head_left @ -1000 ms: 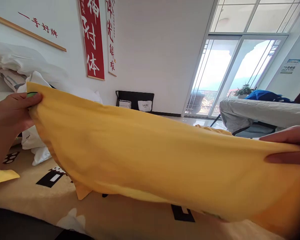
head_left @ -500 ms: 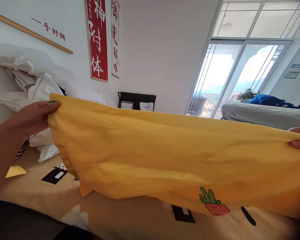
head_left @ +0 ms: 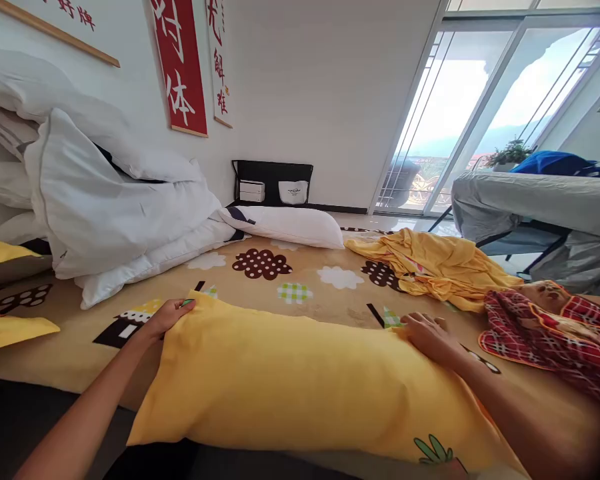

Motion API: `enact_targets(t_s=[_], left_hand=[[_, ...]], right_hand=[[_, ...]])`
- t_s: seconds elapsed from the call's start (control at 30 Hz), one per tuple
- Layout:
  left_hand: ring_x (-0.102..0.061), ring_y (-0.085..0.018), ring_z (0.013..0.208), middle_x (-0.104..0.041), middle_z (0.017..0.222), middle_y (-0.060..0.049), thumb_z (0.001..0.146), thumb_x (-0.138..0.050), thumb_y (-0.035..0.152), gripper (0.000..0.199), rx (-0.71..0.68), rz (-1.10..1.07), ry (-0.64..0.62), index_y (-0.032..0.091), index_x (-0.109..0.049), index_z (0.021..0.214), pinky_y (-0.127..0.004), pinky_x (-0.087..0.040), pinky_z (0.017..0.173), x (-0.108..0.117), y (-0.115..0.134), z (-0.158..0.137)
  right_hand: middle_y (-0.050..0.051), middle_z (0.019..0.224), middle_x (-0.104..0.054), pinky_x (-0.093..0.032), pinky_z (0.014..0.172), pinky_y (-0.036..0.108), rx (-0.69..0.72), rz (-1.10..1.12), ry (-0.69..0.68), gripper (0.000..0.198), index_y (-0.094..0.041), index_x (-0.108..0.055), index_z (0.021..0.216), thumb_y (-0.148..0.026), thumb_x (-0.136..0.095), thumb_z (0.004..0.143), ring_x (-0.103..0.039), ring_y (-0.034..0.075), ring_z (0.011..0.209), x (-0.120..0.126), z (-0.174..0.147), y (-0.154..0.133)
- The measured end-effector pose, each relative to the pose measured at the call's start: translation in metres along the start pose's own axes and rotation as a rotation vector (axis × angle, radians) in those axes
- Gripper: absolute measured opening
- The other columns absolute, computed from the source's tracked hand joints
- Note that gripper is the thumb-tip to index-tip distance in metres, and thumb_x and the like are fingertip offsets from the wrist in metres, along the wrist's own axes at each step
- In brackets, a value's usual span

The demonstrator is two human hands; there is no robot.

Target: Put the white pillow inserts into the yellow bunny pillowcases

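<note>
A yellow pillowcase (head_left: pixel 300 387) with a printed plant with green leaves (head_left: pixel 434 448) lies across the near side of the bed. It looks rounded, and I cannot tell how full it is. My left hand (head_left: pixel 169 316) pinches its far left corner, thumb and fingers closed on the cloth. At the far right corner my right hand (head_left: pixel 429 337) has its fingers curled over the edge, holding the fabric. The thumb of that hand is hidden.
White pillows (head_left: pixel 120 213) are heaped at the left, with another white pillow (head_left: pixel 290 225) beyond. Crumpled yellow cloth (head_left: pixel 440 267) and a red plaid cloth (head_left: pixel 555 333) lie at the right. The patterned bedsheet (head_left: pixel 320 300) covers the bed. A grey-covered table (head_left: pixel 540 200) stands near the window.
Both hands have come down with the pillowcase, from raised and stretched in front of me to the bed. My hands are now closer together, and more of the bed shows behind.
</note>
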State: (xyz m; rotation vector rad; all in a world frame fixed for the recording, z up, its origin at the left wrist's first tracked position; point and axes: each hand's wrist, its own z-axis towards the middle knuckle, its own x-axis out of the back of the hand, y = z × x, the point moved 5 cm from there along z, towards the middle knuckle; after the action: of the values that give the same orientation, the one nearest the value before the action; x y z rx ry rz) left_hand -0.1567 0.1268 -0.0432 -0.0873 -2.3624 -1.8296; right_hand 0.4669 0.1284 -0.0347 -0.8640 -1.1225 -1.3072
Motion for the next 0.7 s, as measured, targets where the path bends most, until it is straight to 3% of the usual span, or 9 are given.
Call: enact_targets(t_s=[0.07, 0.13, 0.27, 0.37, 0.5, 0.7], left_hand=[[-0.066, -0.020, 0.064, -0.072, 0.075, -0.007, 0.051, -0.081, 0.055, 0.052, -0.020, 0.029, 0.001, 0.014, -0.069, 0.080, -0.025, -0.050, 0.053, 0.007, -0.003, 0.003], [-0.066, -0.019, 0.064, -0.073, 0.079, -0.008, 0.052, -0.080, 0.058, 0.054, -0.034, 0.037, 0.003, 0.014, -0.070, 0.082, -0.025, -0.050, 0.054, 0.011, -0.003, 0.004], [-0.066, -0.021, 0.065, -0.073, 0.077, -0.009, 0.054, -0.078, 0.059, 0.056, -0.028, 0.071, 0.010, 0.013, -0.071, 0.086, -0.026, -0.050, 0.053, 0.007, -0.001, 0.001], [-0.066, -0.022, 0.065, -0.072, 0.075, -0.009, 0.057, -0.076, 0.060, 0.055, -0.022, 0.113, -0.002, 0.013, -0.071, 0.085, -0.027, -0.051, 0.053, 0.001, 0.000, -0.003], [-0.066, -0.022, 0.066, -0.073, 0.077, -0.009, 0.055, -0.077, 0.060, 0.054, -0.013, 0.111, -0.009, 0.013, -0.070, 0.083, -0.027, -0.051, 0.053, -0.004, 0.000, -0.005], [-0.066, -0.020, 0.066, -0.072, 0.074, -0.006, 0.051, -0.082, 0.051, 0.050, 0.017, 0.016, -0.020, 0.014, -0.070, 0.082, -0.025, -0.051, 0.055, -0.002, -0.004, -0.002]], right_hand=[[0.014, 0.123, -0.060, -0.040, 0.089, 0.046, 0.022, 0.043, 0.086, 0.040, -0.022, -0.064, 0.106, -0.012, -0.049, 0.071, -0.055, 0.030, 0.113, 0.014, -0.002, -0.027], [0.014, 0.124, -0.058, -0.039, 0.090, 0.047, 0.122, 0.170, 0.210, 0.035, -0.021, -0.060, 0.111, -0.015, -0.046, 0.079, -0.053, 0.029, 0.113, 0.041, -0.008, -0.070], [0.006, 0.092, -0.064, -0.042, 0.080, 0.033, 0.488, 0.485, 0.264, 0.014, -0.022, -0.058, 0.098, -0.030, -0.048, 0.092, -0.058, 0.018, 0.087, 0.096, -0.038, -0.179], [0.004, 0.072, -0.059, -0.038, 0.066, 0.031, 0.627, 0.391, 0.257, 0.026, -0.019, -0.055, 0.082, -0.044, -0.053, 0.090, -0.051, 0.016, 0.066, 0.109, -0.063, -0.235], [0.003, 0.063, -0.055, -0.032, 0.062, 0.032, 0.634, 0.211, 0.267, 0.037, -0.019, -0.051, 0.069, -0.049, -0.047, 0.090, -0.048, 0.016, 0.060, 0.092, -0.070, -0.258], [-0.001, 0.061, -0.054, -0.029, 0.058, 0.029, 0.776, 0.208, 0.167, 0.028, -0.019, -0.050, 0.068, -0.017, -0.038, 0.094, -0.046, 0.012, 0.055, 0.067, -0.061, -0.266]])
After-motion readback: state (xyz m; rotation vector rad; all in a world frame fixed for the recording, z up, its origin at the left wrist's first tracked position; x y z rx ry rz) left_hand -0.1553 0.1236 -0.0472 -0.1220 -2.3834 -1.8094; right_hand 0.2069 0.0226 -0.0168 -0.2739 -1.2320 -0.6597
